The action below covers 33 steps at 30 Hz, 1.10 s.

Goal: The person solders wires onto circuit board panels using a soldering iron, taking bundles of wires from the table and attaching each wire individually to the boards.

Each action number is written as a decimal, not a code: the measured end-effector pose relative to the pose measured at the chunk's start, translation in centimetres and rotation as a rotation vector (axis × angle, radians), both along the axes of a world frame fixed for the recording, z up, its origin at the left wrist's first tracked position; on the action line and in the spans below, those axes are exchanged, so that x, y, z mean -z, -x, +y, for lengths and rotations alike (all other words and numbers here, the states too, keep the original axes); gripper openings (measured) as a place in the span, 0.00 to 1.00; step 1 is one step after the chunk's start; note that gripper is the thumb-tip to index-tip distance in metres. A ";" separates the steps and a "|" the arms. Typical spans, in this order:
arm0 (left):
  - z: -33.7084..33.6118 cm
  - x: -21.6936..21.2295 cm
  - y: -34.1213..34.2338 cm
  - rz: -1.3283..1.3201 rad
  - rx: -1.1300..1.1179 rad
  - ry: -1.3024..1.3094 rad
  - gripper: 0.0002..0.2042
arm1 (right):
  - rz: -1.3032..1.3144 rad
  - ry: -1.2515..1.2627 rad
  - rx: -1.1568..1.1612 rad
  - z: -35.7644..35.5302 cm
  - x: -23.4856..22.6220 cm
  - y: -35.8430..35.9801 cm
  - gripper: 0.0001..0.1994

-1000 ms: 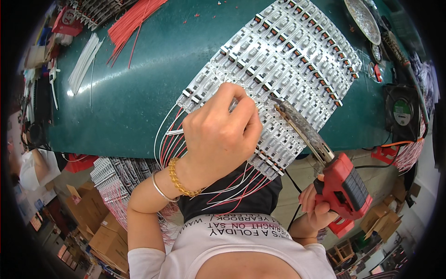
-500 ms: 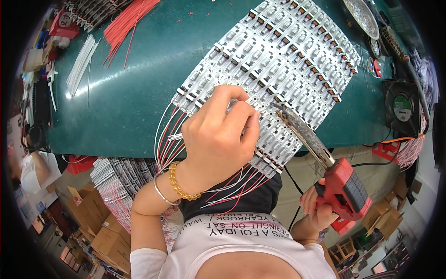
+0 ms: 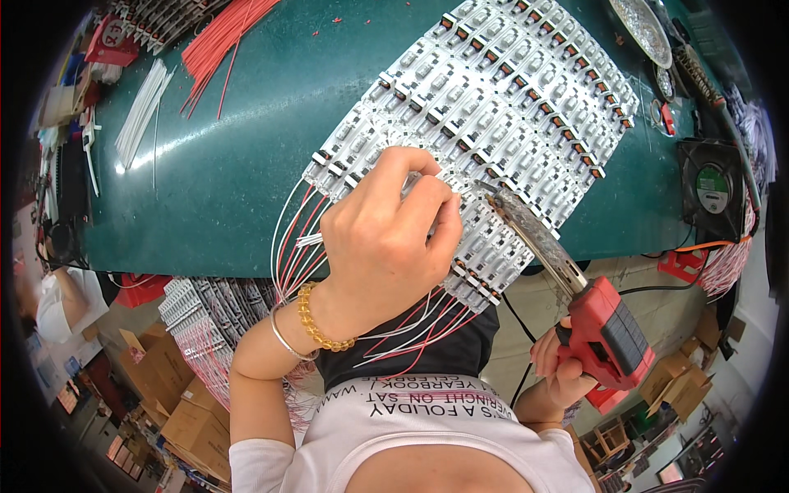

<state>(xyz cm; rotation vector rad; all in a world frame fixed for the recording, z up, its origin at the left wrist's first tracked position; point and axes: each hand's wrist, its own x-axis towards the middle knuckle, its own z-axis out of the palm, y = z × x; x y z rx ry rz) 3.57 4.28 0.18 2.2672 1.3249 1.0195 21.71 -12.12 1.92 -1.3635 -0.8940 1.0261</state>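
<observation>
A large panel of joined white circuit boards (image 3: 493, 107) lies across the table and overhangs its near edge. Over its near part, my left hand (image 3: 390, 222) is closed in a pinch; whatever its fingertips hold is hidden. White wire ends (image 3: 309, 240) poke out beside that hand, and red and white wires (image 3: 415, 333) hang from the panel's near edge. My right hand (image 3: 563, 366) grips the handle of a red soldering gun (image 3: 612, 333). The gun's metal barrel points up and left, its tip at the boards just right of my left fingertips.
On the green table (image 3: 222, 189) lie red wires (image 3: 218, 49) and white wires (image 3: 144, 111) at the far left. A metal dish (image 3: 641, 31) and a black fan (image 3: 711, 189) stand at the right. More wired boards (image 3: 201, 320) lie below the table's left edge, near cardboard boxes (image 3: 193, 423).
The soldering gun has shifted very slightly to the left with my right hand. My left hand stays almost still in its pinch.
</observation>
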 end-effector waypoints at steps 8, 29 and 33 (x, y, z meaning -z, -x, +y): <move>0.0 0.1 0.0 0.001 0.005 -0.014 0.05 | -0.005 -0.005 -0.010 0.2 -0.2 0.1 0.36; 1.6 -1.9 1.7 -0.079 0.298 0.362 0.08 | 0.069 -0.046 -0.017 0.1 0.0 -0.6 0.35; 1.4 -1.7 1.5 0.005 0.311 0.284 0.07 | 0.093 -0.020 0.038 0.0 0.1 -0.4 0.36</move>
